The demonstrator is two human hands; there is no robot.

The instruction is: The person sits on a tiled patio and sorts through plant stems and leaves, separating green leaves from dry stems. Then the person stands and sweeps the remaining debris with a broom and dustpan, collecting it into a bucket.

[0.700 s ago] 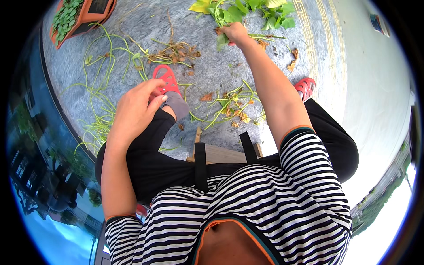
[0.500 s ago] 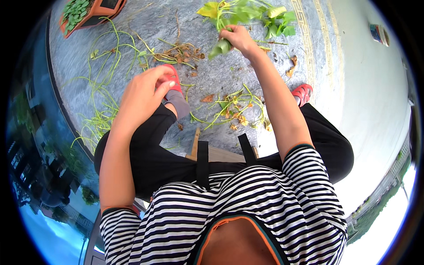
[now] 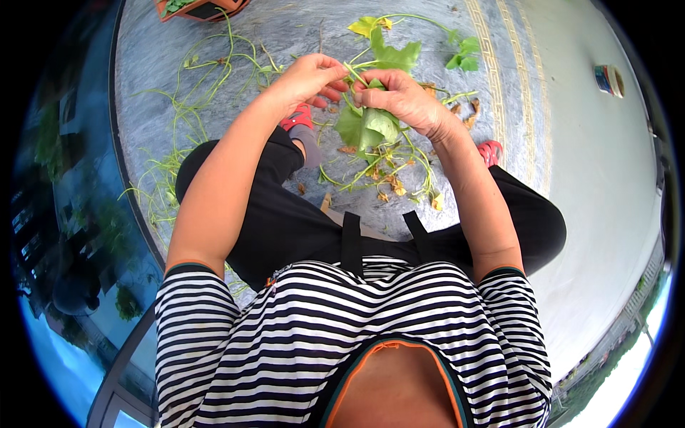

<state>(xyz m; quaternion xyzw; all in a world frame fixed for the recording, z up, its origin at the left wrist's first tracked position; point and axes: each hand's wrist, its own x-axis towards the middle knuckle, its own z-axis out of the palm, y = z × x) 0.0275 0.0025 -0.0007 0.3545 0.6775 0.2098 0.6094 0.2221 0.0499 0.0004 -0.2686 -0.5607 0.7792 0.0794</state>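
My right hand (image 3: pixel 403 100) is closed round a leafy green vine cutting (image 3: pixel 380 128), whose broad leaves hang below the fist and stick out beyond it. From the left, my left hand (image 3: pixel 310 80) meets it, thumb and forefinger at the tip of a pale green stem (image 3: pixel 354 72); its other fingers are loosely curled. Beneath both hands, a pile of thin green stems with dry brown leaves (image 3: pixel 385 171) lies on the grey marbled floor. Farther off rests a stem with a yellow leaf (image 3: pixel 364 26) and a green leaf sprig (image 3: pixel 465 54).
Long bare vine stems (image 3: pixel 187 100) trail over the floor at left. An orange-brown planter (image 3: pixel 203 10) stands at the far left, and a small round tub (image 3: pixel 609 80) at the right. My red shoes (image 3: pixel 298 116) flank the pile. Dry leaves (image 3: pixel 471 114) lie near the patterned border.
My right hand has drawn the leafy cutting back towards me and lower. My left hand has moved forward and right, from over my knee to the stem tip.
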